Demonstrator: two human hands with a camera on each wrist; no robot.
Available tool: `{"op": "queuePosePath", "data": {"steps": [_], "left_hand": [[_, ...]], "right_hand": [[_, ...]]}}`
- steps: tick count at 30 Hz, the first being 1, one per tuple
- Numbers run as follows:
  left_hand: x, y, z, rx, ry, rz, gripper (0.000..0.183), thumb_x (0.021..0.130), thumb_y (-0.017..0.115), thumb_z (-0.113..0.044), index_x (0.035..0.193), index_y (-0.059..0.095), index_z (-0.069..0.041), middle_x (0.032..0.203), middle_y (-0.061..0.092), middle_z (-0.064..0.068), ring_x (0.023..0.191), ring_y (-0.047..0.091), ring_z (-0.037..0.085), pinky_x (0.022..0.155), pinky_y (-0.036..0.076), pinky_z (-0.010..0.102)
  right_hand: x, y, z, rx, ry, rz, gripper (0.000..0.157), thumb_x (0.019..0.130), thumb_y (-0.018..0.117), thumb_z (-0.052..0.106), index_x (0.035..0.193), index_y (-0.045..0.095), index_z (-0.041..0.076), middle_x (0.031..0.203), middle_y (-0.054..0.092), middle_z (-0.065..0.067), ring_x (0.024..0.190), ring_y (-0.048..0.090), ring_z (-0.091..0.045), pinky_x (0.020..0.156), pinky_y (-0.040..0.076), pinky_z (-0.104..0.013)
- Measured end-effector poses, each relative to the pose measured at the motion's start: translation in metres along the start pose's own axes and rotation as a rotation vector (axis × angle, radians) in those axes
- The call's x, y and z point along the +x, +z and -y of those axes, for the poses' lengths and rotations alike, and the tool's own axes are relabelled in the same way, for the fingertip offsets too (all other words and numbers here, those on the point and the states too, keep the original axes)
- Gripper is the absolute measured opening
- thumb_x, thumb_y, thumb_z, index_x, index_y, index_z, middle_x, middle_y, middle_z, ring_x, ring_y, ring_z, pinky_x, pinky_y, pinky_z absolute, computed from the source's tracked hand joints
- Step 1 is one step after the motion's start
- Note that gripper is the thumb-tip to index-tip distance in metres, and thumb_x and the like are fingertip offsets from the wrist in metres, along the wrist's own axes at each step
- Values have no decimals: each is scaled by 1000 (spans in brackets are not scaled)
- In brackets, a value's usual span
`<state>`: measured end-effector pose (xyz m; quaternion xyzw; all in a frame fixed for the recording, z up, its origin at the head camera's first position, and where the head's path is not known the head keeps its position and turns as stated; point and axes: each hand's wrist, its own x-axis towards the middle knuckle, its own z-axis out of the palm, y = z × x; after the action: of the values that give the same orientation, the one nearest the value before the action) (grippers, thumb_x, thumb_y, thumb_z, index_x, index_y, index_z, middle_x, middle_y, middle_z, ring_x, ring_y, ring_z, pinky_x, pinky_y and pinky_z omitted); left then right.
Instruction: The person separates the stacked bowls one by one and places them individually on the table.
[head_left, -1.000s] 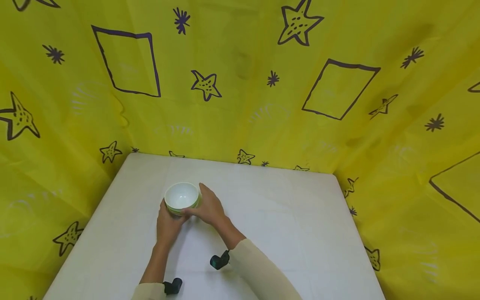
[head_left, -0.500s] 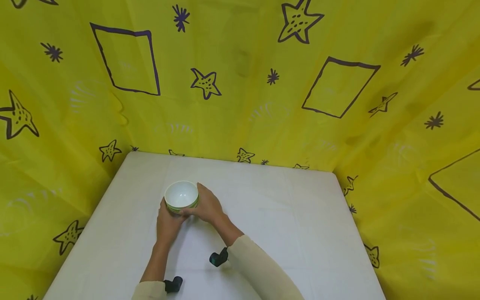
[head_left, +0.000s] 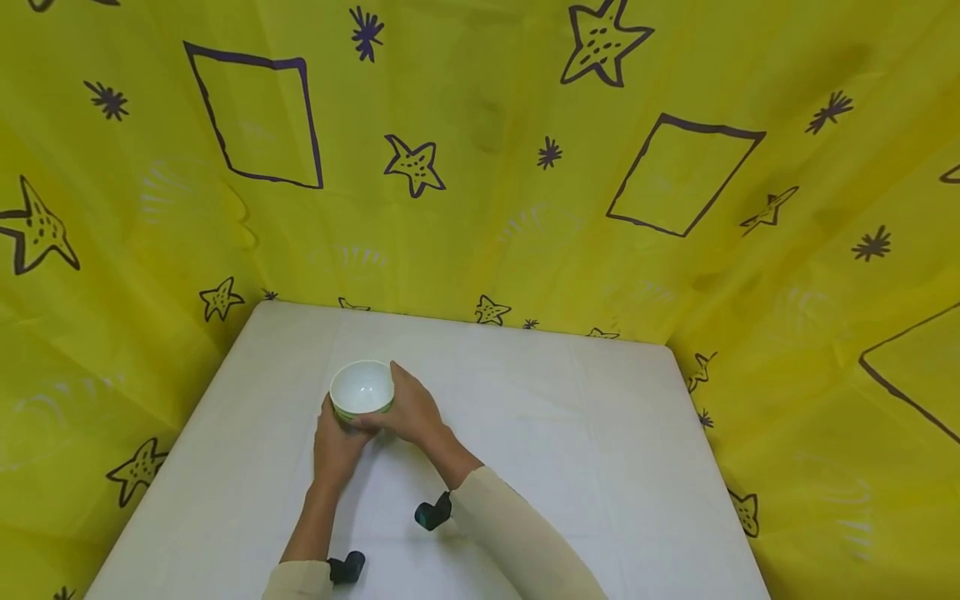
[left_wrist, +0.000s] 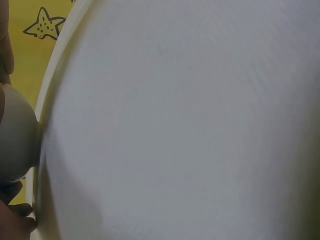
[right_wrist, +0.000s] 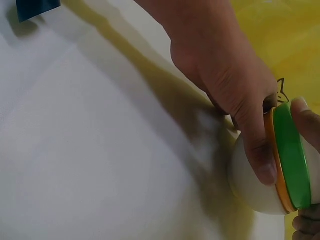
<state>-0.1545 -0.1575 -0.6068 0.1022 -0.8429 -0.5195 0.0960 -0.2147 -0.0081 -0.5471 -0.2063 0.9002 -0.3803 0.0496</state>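
Observation:
Nested bowls [head_left: 363, 388] with a white inside are held between both hands toward the left of the table, in the head view. The right wrist view shows a white outer bowl [right_wrist: 252, 180] with an orange rim and a green-banded bowl [right_wrist: 291, 155] set in it, tipped sideways in that picture. My left hand [head_left: 337, 448] grips the left and near side from below. My right hand [head_left: 411, 408] holds the right side, its thumb across the near wall. In the left wrist view the pale bowl [left_wrist: 19, 135] shows only at the left edge, with fingers around it.
A white-covered table [head_left: 570, 450] lies under the hands. Yellow curtains [head_left: 480, 242] with drawn stars and squares stand close behind it and along both sides. A dark wrist camera [head_left: 433, 511] juts from the right sleeve, another dark camera [head_left: 347, 568] from the left.
My right hand has shifted slightly left and up along the bowls. Less of the green-striped outside shows below the rim now. My left hand stays nearly still.

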Motion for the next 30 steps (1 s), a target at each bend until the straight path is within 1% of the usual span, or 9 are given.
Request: {"op": "queuePosePath", "data": {"steps": [7, 10, 14, 15, 21, 30], "left_hand": [[-1, -1, -3, -10, 5, -1, 103, 86, 88, -12, 161, 20, 7, 158, 37, 35, 144, 37, 54, 119, 30, 66], [-1, -1, -4, -19, 2, 8, 103, 87, 87, -13, 162, 19, 6, 158, 36, 35, 144, 37, 55, 118, 31, 66], [-1, 0, -3, -18, -2, 15, 103, 88, 86, -13, 162, 18, 6, 158, 36, 35, 144, 37, 54, 118, 31, 66], [0, 0, -2, -17, -3, 15, 103, 88, 86, -13, 162, 18, 6, 157, 37, 35, 144, 37, 54, 118, 31, 66], [1, 2, 1, -19, 4, 14, 102, 88, 86, -12, 162, 19, 5, 157, 38, 34, 143, 39, 53, 117, 33, 66], [1, 1, 1, -3, -15, 24, 102, 88, 86, -14, 163, 18, 3, 157, 39, 34, 143, 39, 53, 117, 33, 67]], "right_hand": [[1, 1, 5, -27, 67, 8, 110, 72, 91, 61, 155, 43, 7, 134, 62, -4, 115, 61, -17, 90, 55, -30], [1, 1, 6, -10, 82, 3, 106, 72, 92, 60, 153, 46, 9, 132, 63, -3, 113, 61, -16, 89, 55, -30], [1, 1, 7, 31, 92, -1, 95, 72, 94, 56, 145, 52, 12, 126, 64, 0, 108, 62, -14, 86, 55, -29], [1, 0, 8, 35, 94, -3, 95, 72, 95, 56, 144, 53, 12, 125, 64, 0, 108, 62, -14, 85, 55, -29], [1, -1, 11, 31, 96, -21, 95, 71, 96, 53, 143, 52, 10, 125, 64, -3, 108, 62, -17, 85, 55, -30], [0, 3, 10, 46, 111, -39, 95, 70, 97, 52, 144, 51, 12, 126, 63, -1, 110, 62, -16, 87, 56, -30]]}}
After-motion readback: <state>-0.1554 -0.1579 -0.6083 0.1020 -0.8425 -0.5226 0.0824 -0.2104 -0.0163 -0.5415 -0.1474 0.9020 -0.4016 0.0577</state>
